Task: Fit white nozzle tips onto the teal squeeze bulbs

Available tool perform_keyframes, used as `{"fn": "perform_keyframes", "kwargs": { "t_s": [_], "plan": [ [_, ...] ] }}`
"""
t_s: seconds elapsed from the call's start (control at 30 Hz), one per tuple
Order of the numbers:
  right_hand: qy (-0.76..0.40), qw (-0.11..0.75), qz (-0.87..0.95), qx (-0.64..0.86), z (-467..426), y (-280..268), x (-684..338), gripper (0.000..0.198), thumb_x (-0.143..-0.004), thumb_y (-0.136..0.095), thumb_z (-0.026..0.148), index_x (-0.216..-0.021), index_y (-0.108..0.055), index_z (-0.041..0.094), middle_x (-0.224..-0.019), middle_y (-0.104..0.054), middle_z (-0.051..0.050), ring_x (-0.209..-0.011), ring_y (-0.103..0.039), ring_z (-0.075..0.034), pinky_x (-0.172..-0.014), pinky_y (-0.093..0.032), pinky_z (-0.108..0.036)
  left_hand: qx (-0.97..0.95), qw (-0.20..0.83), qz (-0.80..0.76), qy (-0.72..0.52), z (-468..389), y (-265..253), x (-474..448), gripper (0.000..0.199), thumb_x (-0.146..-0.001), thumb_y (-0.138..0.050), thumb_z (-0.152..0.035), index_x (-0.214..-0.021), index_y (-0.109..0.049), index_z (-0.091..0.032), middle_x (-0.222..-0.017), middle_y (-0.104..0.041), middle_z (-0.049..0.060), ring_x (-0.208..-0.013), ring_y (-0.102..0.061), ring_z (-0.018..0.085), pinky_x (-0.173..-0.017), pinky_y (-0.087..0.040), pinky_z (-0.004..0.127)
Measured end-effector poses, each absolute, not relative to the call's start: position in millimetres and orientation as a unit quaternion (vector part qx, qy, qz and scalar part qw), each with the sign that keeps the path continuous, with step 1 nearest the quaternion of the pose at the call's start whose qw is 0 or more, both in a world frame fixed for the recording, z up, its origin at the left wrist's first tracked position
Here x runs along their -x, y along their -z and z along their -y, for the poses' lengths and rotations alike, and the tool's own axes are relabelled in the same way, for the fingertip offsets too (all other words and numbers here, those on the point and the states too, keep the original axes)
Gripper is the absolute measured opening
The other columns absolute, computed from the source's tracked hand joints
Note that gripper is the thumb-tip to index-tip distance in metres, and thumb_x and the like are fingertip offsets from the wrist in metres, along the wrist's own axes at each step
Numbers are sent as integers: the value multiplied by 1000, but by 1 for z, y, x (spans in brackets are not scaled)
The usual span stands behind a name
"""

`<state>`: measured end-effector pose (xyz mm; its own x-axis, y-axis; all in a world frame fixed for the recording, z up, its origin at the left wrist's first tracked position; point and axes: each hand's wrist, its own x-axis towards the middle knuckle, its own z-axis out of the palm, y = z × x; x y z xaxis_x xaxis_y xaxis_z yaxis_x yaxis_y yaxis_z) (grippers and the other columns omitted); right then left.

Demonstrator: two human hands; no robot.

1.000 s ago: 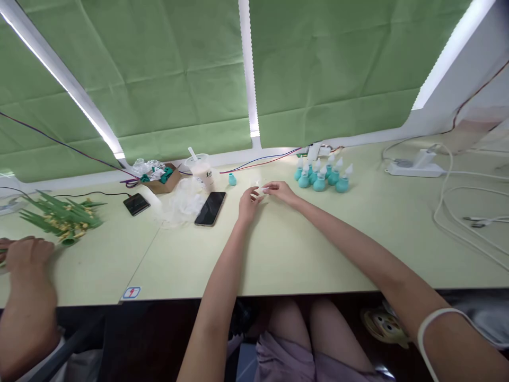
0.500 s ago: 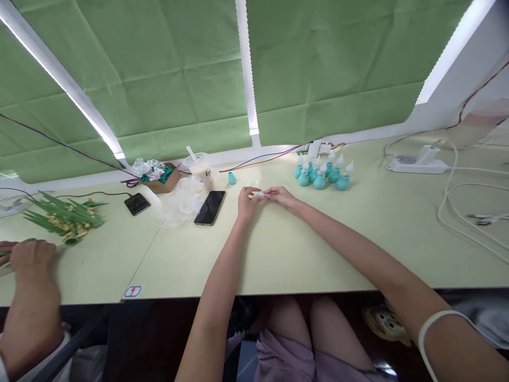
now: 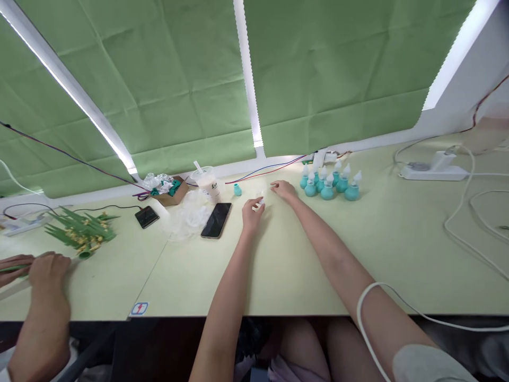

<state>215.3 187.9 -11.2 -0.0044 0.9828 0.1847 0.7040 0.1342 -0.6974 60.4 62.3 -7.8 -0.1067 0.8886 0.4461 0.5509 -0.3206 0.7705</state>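
My left hand (image 3: pixel 252 215) is closed in a pinch on a small white piece (image 3: pixel 261 201), held just over the table; its exact kind is too small to tell. My right hand (image 3: pixel 283 190) is a little farther forward and to the right, its fingers stretched to the left and slightly apart, with nothing visible in them. To its right stands a group of small teal vases with white flame-shaped tips (image 3: pixel 327 187). A lone teal vase (image 3: pixel 237 190) with no white tip stands beyond my left hand.
Left of my hands lie a phone (image 3: pixel 217 220), a crumpled plastic bag (image 3: pixel 189 215), a drink cup (image 3: pixel 207 183) and a small box (image 3: pixel 174 196). A power strip (image 3: pixel 433 172) with white cables is at right. Another person's hand (image 3: pixel 50 268) is at far left, near green stems (image 3: pixel 81 231).
My right hand has come away from the white piece and moved forward, apart from my left hand. My left hand still pinches the piece. The whole view has shifted slightly.
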Motion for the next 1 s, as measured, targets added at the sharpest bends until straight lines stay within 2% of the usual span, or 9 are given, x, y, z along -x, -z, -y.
{"fn": "perform_keyframes", "kwargs": {
  "t_s": [0.17,0.27,0.4,0.47,0.57,0.7,0.87,1.0],
  "plan": [
    [-201,370,681,599,-197,17,-204,13,-74,-60,16,-79,-71,18,-90,-71,-9,-88,-64,-19,-81,-46,-31,-673,171,-560,-453,-62,12,-62,32,-78,-58,-18,-108,-66,-26,-94,-61,3,-76,-52,12,-67,-44,24],
    [-204,390,685,580,-194,17,-207,13,-74,-59,14,-77,-71,17,-85,-72,-8,-79,-65,-16,-79,-48,-28,-682,175,-551,-448,-63,15,-63,32,-75,-63,-16,-105,-67,-25,-91,-62,3,-74,-52,12,-67,-44,25],
    [-285,447,671,519,-164,10,-218,12,-74,-61,21,-81,-69,17,-80,-71,-5,-58,-63,-13,-65,-51,-26,-689,174,-549,-441,-62,14,-65,27,-70,-69,-16,-96,-70,-23,-87,-66,2,-70,-51,12,-69,-44,26],
    [-359,495,651,449,-137,8,-226,14,-71,-65,27,-80,-69,17,-82,-72,-5,-58,-64,-14,-64,-51,-27,-696,173,-541,-438,-61,12,-67,21,-69,-70,-16,-89,-70,-23,-87,-67,1,-70,-52,12,-69,-44,26],
    [-413,513,642,393,-93,7,-243,23,-67,-70,35,-83,-70,18,-85,-72,-6,-66,-66,-17,-67,-52,-30,-710,178,-523,-436,-57,9,-73,19,-68,-69,-13,-85,-70,-22,-87,-68,1,-72,-54,12,-70,-44,25],
    [-374,502,651,430,-53,9,-265,19,-66,-71,37,-77,-71,21,-80,-71,-5,-72,-64,-20,-70,-49,-32,-736,192,-505,-408,-49,9,-83,17,-70,-66,-13,-84,-70,-22,-83,-69,0,-71,-59,12,-69,-45,24],
    [-265,506,685,451,-43,10,-271,22,-70,-67,45,-72,-71,23,-86,-67,-4,-70,-57,-16,-64,-43,-29,-770,170,-490,-371,-43,8,-90,14,-72,-66,-17,-84,-70,-23,-81,-69,0,-73,-59,13,-69,-44,24],
    [-269,488,716,421,-41,8,-265,24,-72,-66,46,-72,-71,23,-76,-63,-3,-64,-52,-14,-60,-40,-28,-778,159,-482,-371,-41,7,-93,12,-74,-66,-23,-85,-70,-22,-82,-69,2,-73,-59,14,-69,-45,24]
  ]
}}
